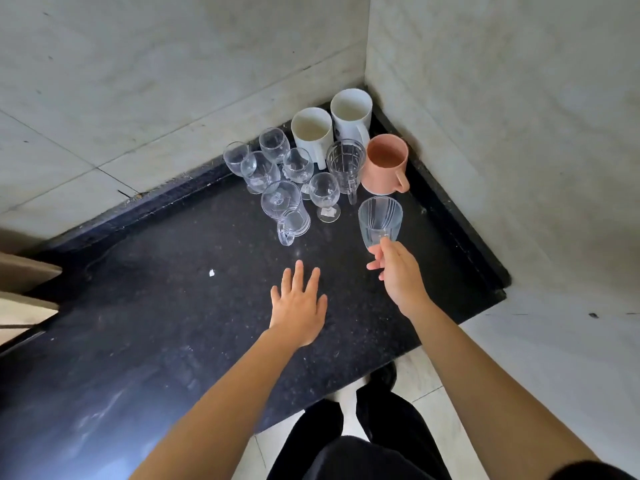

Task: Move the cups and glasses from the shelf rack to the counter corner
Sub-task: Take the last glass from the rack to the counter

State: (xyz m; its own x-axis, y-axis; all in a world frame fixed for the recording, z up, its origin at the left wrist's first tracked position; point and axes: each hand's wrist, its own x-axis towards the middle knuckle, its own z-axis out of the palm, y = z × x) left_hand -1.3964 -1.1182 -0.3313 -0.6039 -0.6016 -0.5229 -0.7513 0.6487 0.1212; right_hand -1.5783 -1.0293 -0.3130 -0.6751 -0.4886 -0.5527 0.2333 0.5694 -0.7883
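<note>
My right hand (398, 271) grips the base of a clear ribbed tumbler (380, 221), held upright just in front of the group in the counter corner. That group holds two white mugs (311, 135) (350, 114), a pink mug (386, 164), a tall patterned glass (345, 164), a clear glass mug with a handle (285, 211) and several stemmed glasses (323, 194). My left hand (299, 303) hovers flat over the black counter (173, 289), fingers spread, holding nothing. The shelf rack is out of view.
Pale tiled walls (485, 98) close the corner at the back and right. The counter's front edge runs diagonally above a light tiled floor (519, 375). A small white speck (212, 272) lies on the counter. A beige edge (20, 271) shows at far left.
</note>
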